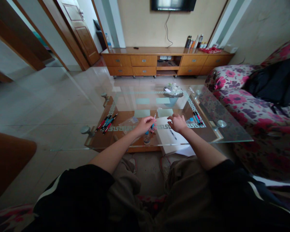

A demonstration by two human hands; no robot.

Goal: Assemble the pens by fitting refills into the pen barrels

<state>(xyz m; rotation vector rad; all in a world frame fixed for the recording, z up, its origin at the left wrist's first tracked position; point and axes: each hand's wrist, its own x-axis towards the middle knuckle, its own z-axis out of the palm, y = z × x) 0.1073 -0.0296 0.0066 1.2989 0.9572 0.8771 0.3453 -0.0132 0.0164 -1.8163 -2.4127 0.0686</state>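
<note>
My left hand [145,125] is above the near part of the glass table, closed around a pen [152,126] with blue on its body and a thin pale tip pointing up. To its right, my right hand [178,123] hovers with bent fingers, thumb and forefinger drawn together; whatever is between them is too small to make out. A dark pen [173,134] lies over the white paper [163,137] below that hand. Several red, blue and black pens [106,123] form a loose pile on the left. More pens [197,118] lie side by side on the right.
The glass tabletop [125,100] has a patterned border and metal fittings. Through it show a bottle [147,138] and, farther off, a full wastebasket [171,100]. A flowered sofa [234,103] with a black bag [275,82] stands right; a low cabinet [145,60] runs along the wall.
</note>
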